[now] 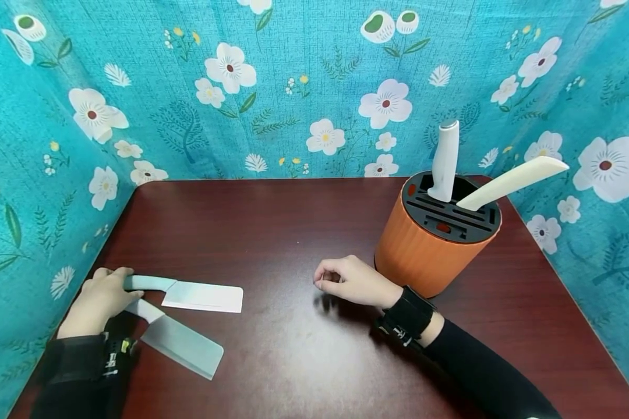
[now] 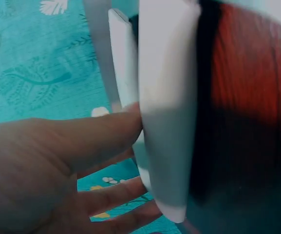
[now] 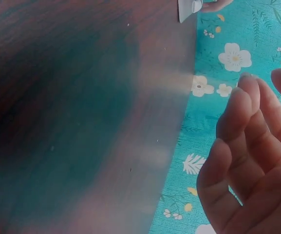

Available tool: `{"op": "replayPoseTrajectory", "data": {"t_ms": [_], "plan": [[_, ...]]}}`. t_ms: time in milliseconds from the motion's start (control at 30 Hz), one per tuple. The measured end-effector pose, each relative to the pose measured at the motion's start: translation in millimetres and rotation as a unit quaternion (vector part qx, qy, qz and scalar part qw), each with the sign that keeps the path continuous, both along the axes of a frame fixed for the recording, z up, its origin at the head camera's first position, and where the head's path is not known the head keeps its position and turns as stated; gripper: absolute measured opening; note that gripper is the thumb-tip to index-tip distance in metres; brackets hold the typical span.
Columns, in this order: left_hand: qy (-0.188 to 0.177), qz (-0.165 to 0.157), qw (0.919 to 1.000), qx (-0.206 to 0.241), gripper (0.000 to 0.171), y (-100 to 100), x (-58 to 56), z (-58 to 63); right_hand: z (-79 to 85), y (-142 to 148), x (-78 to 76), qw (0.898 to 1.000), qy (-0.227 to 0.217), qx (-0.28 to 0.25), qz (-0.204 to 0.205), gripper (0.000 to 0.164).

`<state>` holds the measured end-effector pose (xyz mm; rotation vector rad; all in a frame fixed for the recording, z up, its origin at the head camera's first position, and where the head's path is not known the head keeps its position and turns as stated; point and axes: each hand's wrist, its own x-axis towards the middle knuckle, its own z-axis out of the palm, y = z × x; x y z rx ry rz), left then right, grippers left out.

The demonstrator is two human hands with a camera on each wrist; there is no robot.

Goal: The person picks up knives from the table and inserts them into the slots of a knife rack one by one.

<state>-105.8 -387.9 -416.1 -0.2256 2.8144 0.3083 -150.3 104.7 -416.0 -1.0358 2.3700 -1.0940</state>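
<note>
While left fingers (image 2: 113, 196) hold cleaver handles (image 1: 149, 283), wristband print (image 1: 111, 362) is illegible.

Left hand (image 1: 98, 297) with thumb (image 2: 99, 136) apart from fingers (image 2: 113, 196), right hand (image 1: 357, 280) loosely curled, right forearm (image 1: 482, 355) slanting inward

Over the head feed, I am observing a dark reddish-brown counter (image 1: 272, 233) with streaked grain; turquoise fabric (image 1: 293, 35), printed with white flowers and green leaves, is bordering its far, left and right edges, and a pale glare (image 1: 320, 361) is lying on the counter's near middle.
</note>
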Motion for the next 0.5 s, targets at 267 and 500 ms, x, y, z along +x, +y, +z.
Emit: {"op": "replayPoseTrajectory", "data": {"t_ms": [267,500], "plan": [[0.020,-0.011,0.9997,-0.004,0.054,-8.4,-11.2,-10.3,-3.3,0.6,3.1,1.000,-0.002,-0.007,0.001,0.018],[0.063,-0.029,0.9975,-0.012,0.046,-12.9,-13.9,-16.1,-6.0,3.0,3.5,1.000,-0.002,-0.018,-0.004,0.017]]}}
